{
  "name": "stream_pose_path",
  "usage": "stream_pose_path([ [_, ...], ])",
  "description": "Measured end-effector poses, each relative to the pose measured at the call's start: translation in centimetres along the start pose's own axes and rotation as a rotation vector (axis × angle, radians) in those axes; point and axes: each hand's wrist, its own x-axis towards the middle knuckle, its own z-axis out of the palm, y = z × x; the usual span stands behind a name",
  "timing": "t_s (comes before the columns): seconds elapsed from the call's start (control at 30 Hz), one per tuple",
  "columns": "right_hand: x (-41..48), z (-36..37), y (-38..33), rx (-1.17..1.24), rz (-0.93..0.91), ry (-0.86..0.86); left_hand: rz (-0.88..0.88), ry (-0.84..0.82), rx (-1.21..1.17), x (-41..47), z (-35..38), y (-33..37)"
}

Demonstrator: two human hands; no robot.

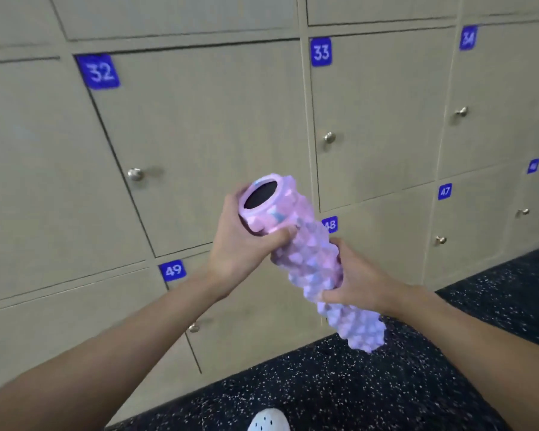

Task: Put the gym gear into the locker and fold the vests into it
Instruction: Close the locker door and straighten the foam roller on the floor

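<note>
A pink and lilac knobbly foam roller (305, 259) with a dark hollow end is held slanted in mid-air in front of the lockers. My left hand (243, 244) grips its upper end, thumb curled over the front. My right hand (358, 281) grips the lower half from the right side. Locker 32 (206, 126) stands shut behind the roller's upper end. No vests are in view.
Beige locker doors with round metal knobs fill the wall: 33 (374, 119), 49 (231, 321), 48 (386, 231), 47 (467, 219), all shut. Dark speckled rubber floor (324, 393) lies below. A white shoe tip (269, 421) shows at the bottom edge.
</note>
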Motion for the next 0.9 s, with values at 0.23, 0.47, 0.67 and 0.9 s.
stream_pose_path([
  [0.23,1.5,4.0,-16.2,0.318,-0.295,-0.066,0.009,0.121,0.107,-3.4,-11.1,4.6],
  [0.47,6.3,15.8,-27.6,0.379,-0.357,-0.222,-0.142,0.35,0.172,-7.4,-25.9,1.7],
  [0.67,9.1,29.5,-36.2,0.462,-0.397,-0.379,-0.25,0.523,0.23,-12.0,-39.5,-2.8],
  [0.9,11.0,43.2,-44.8,0.566,-0.354,-0.533,-0.328,0.68,0.282,-16.9,-52.5,-7.8],
])
